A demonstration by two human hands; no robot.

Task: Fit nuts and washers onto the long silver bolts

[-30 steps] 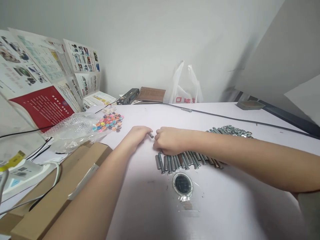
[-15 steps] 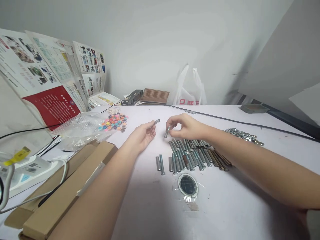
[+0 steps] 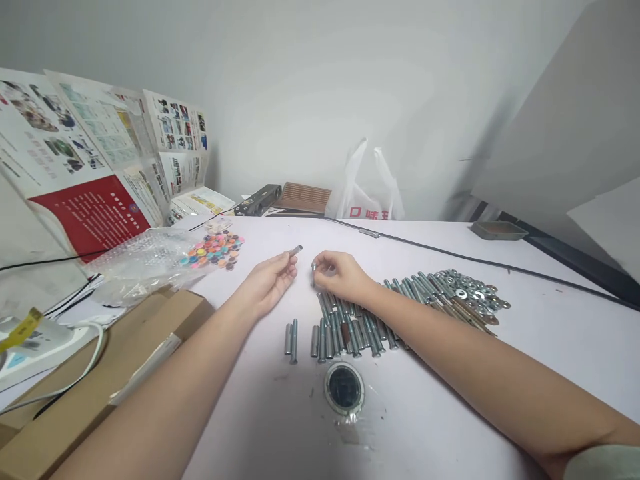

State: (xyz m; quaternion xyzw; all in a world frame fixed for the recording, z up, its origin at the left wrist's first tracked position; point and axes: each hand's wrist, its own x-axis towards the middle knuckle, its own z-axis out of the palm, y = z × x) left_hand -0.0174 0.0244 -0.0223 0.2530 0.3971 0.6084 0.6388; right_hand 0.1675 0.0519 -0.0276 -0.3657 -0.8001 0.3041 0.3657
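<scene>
My left hand point(image 3: 270, 281) pinches a short grey metal sleeve point(image 3: 296, 251) between thumb and fingers, its end pointing up and right. Just to the right, my right hand point(image 3: 341, 275) is closed on a small silver bolt point(image 3: 314, 275), held roughly upright and partly hidden by the fingers. The two pieces are apart. Below my right hand and forearm lie rows of bolts point(image 3: 370, 331) and sleeves, some rust-brown. A separate sleeve point(image 3: 289, 339) and bolt point(image 3: 294, 341) lie side by side left of the rows.
Washers and nuts point(image 3: 473, 293) are heaped at the right. A round dark disc point(image 3: 344, 389) is taped to the table. Colourful buttons point(image 3: 215, 250) lie by bubble wrap point(image 3: 145, 257). A cardboard box point(image 3: 165, 340) stands left; a black cable point(image 3: 440, 248) crosses the back.
The view has shifted, so the table things appear further left and lower. My right hand has come a little closer to my left. Both hands keep their pieces.
</scene>
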